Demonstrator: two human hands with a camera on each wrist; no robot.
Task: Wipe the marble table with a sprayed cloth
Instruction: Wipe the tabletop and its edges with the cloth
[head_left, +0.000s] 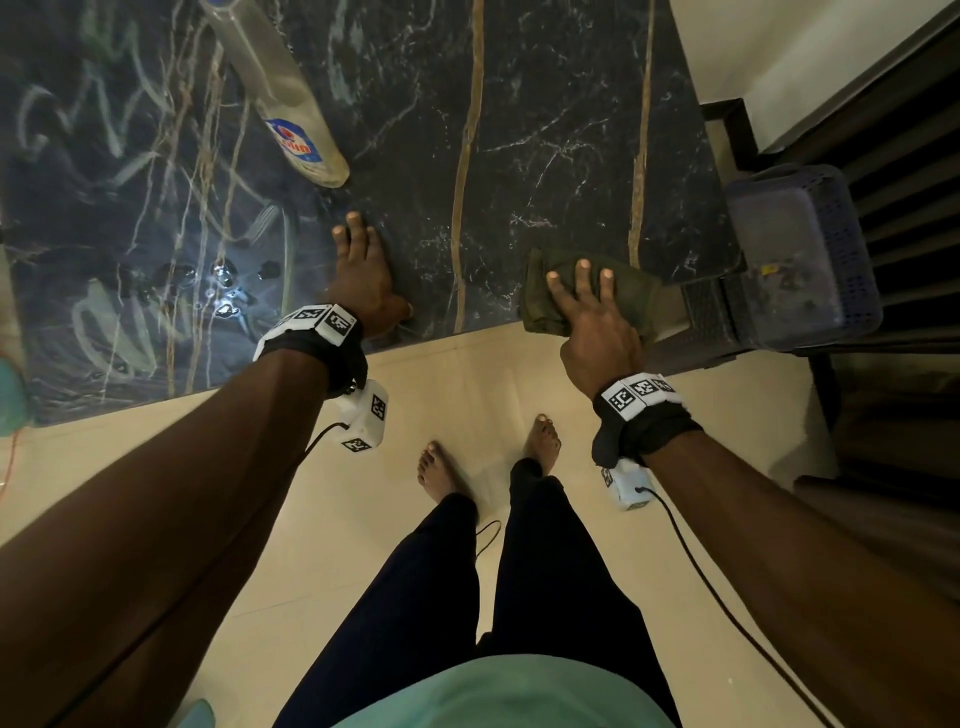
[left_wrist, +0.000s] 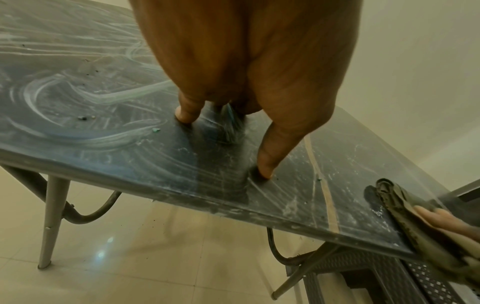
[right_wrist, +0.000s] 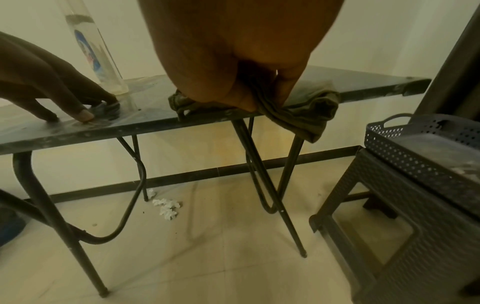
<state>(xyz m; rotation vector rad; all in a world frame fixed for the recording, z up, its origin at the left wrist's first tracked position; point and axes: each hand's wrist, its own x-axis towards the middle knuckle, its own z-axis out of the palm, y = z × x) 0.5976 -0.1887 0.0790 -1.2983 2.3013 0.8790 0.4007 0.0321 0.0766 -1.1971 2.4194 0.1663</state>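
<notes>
The dark marble table (head_left: 545, 130) has pale smears over its left half. My left hand (head_left: 361, 265) rests on it near the front edge, fingers straight and fingertips (left_wrist: 265, 170) touching the top. A folded olive cloth (head_left: 634, 296) lies on the near right corner, partly hanging over the edge (right_wrist: 306, 115). My right hand (head_left: 597, 322) lies on it with fingers spread flat on top, while the cloth bunches between thumb and fingers in the right wrist view. A clear spray bottle (head_left: 291, 104) stands behind the left hand.
A dark perforated basket (head_left: 800, 260) sits on a plastic stool (right_wrist: 376, 226) just right of the table corner. Water drops (head_left: 223, 275) lie left of my left hand. White crumbs (right_wrist: 166, 207) are scattered on the floor under the table. My bare feet (head_left: 441, 467) stand near the front edge.
</notes>
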